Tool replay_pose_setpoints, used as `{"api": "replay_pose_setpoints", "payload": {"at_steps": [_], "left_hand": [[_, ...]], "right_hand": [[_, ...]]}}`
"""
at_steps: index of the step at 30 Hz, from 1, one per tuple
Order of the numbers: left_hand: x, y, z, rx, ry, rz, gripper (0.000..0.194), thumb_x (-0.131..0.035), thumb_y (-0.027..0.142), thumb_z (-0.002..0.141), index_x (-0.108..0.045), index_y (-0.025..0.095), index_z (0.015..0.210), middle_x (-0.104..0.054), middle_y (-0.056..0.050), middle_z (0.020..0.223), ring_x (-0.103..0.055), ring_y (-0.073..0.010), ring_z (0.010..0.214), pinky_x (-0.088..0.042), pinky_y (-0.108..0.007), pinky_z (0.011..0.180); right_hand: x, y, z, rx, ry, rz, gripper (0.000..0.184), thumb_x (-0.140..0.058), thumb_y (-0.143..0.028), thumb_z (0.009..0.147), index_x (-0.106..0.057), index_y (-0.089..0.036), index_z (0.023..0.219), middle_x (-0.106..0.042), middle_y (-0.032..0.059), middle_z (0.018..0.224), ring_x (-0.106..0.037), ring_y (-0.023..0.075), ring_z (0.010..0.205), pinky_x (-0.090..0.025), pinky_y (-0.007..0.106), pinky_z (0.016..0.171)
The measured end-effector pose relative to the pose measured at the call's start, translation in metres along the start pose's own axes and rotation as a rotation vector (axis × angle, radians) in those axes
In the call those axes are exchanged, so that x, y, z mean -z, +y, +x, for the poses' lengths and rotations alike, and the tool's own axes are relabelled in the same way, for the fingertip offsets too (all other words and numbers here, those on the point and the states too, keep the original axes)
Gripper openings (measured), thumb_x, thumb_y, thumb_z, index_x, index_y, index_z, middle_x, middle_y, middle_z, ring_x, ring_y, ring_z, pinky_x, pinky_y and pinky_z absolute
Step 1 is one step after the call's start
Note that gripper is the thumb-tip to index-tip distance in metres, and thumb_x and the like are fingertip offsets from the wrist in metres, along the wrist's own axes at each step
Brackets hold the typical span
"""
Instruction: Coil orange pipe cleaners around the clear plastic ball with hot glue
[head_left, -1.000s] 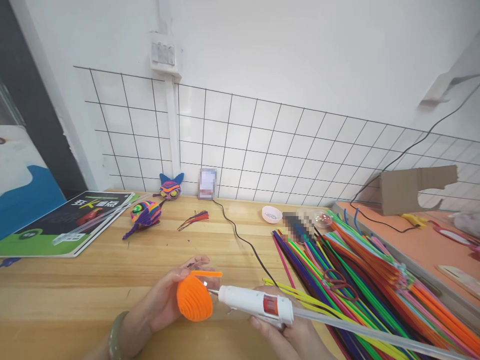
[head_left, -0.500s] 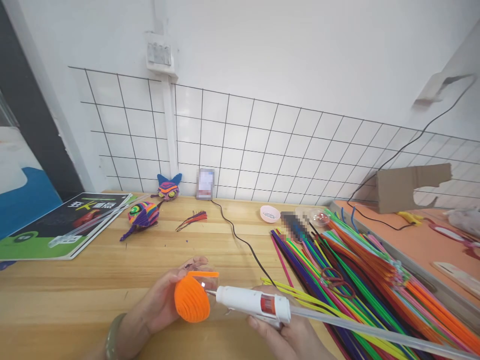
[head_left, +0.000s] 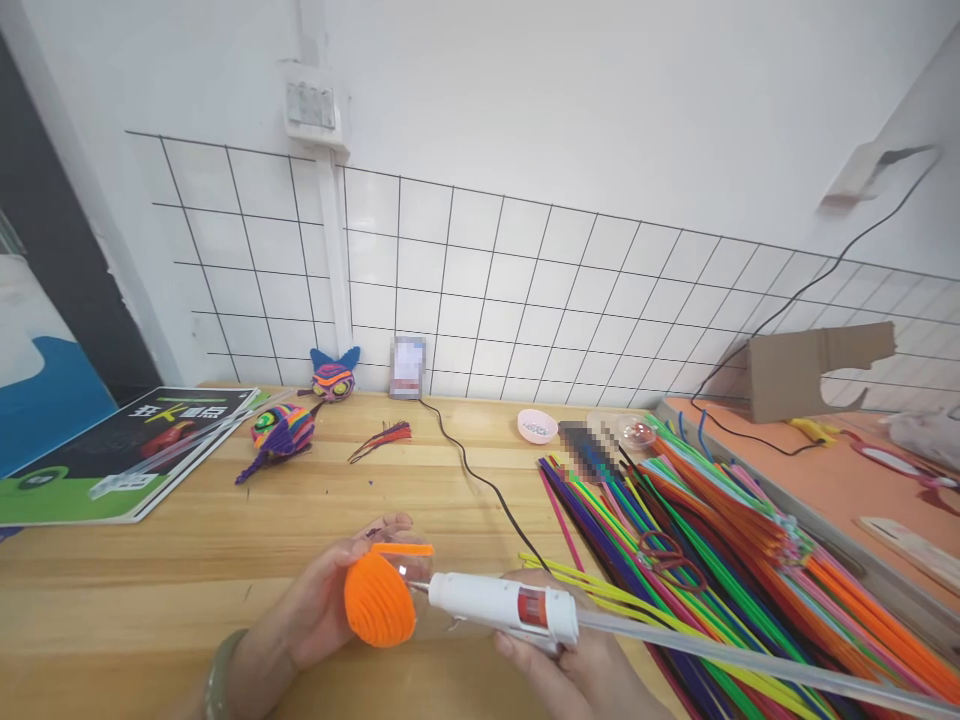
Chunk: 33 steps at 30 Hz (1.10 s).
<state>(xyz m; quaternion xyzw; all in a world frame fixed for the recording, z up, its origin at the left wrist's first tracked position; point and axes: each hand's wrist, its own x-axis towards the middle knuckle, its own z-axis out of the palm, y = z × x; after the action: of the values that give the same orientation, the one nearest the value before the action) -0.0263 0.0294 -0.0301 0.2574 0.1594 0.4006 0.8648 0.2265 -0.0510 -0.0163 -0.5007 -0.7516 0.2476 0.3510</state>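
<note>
My left hand (head_left: 322, 595) is closed around a clear plastic ball (head_left: 409, 572) partly covered with coiled orange pipe cleaner (head_left: 380, 603). One end of the pipe cleaner sticks out to the right across the top. In my right hand (head_left: 551, 665) is a white hot glue gun (head_left: 502, 605), pointing left. Its metal nozzle meets the clear part of the ball, beside the orange rows. A long translucent glue stick (head_left: 712, 650) runs out of the gun's back to the right. My right fingers are partly hidden behind the gun.
Bundles of coloured pipe cleaners (head_left: 720, 540) cover the right side, with scissors (head_left: 671, 562) on them. A black cord (head_left: 480, 475) crosses the table. Behind stand a pink bowl (head_left: 538, 427) and a phone (head_left: 407, 368). Two striped pipe-cleaner figures (head_left: 283, 432) and a book (head_left: 150, 440) lie left.
The view has shifted slightly, so everything sits a little further left. Both hands keep their hold, and the nozzle stays at the ball.
</note>
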Motion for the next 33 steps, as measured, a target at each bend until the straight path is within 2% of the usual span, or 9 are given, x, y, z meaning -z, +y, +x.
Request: {"api": "replay_pose_setpoints", "payload": {"at_steps": [8,12,21,28,30,33], "left_hand": [[0.0,0.0,0.001,0.007,-0.004,0.01,0.029,-0.068,0.021,0.07,-0.071,0.015,0.098,-0.073,-0.012,0.097,-0.066,-0.0232,0.081,-0.048,-0.037,0.075],[0.002,-0.001,0.001,0.001,0.001,0.023,0.031,-0.068,0.02,0.068,-0.071,0.015,0.099,-0.074,-0.012,0.097,-0.066,-0.0234,0.082,-0.048,-0.038,0.077],[0.0,0.0,0.0,0.016,-0.035,-0.041,0.027,-0.069,0.024,0.07,-0.072,0.016,0.095,-0.073,-0.012,0.096,-0.065,-0.0227,0.079,-0.05,-0.038,0.071],[0.005,0.0,-0.001,0.015,0.013,-0.02,0.027,-0.067,0.023,0.071,-0.071,0.017,0.097,-0.073,-0.012,0.099,-0.065,-0.024,0.082,-0.049,-0.041,0.074],[0.005,0.0,0.0,0.017,0.022,-0.031,0.029,-0.069,0.025,0.07,-0.071,0.016,0.098,-0.073,-0.013,0.097,-0.065,-0.0232,0.08,-0.049,-0.04,0.074],[0.0,0.001,0.0,0.007,0.002,-0.063,0.028,-0.067,0.026,0.07,-0.07,0.016,0.097,-0.071,-0.012,0.094,-0.064,-0.0231,0.079,-0.048,-0.04,0.072]], "right_hand": [[0.002,-0.002,0.001,0.038,0.021,-0.029,0.021,-0.058,-0.032,0.087,-0.063,-0.024,0.106,-0.069,0.006,0.096,-0.066,0.0228,0.089,-0.055,0.029,0.079],[0.0,-0.003,0.0,0.007,0.025,0.028,0.021,-0.058,-0.031,0.088,-0.061,-0.024,0.107,-0.069,0.0068,0.099,-0.066,0.0228,0.091,-0.055,0.029,0.079],[-0.001,-0.004,0.0,-0.032,0.019,0.083,0.022,-0.059,-0.032,0.086,-0.063,-0.024,0.106,-0.069,0.0076,0.098,-0.067,0.0234,0.09,-0.056,0.027,0.074],[-0.001,0.001,0.0,-0.082,0.023,0.098,0.028,-0.06,-0.037,0.085,-0.062,-0.021,0.109,-0.068,0.0103,0.101,-0.065,0.0255,0.095,-0.054,0.032,0.082],[0.0,-0.002,0.001,-0.092,0.01,0.138,0.028,-0.061,-0.037,0.085,-0.062,-0.02,0.107,-0.069,0.0097,0.1,-0.066,0.0249,0.093,-0.054,0.032,0.082],[0.003,-0.009,0.006,-0.091,0.004,0.266,0.026,-0.058,-0.041,0.086,-0.064,-0.019,0.099,-0.07,0.0067,0.089,-0.066,0.0223,0.082,-0.054,0.029,0.074]]}}
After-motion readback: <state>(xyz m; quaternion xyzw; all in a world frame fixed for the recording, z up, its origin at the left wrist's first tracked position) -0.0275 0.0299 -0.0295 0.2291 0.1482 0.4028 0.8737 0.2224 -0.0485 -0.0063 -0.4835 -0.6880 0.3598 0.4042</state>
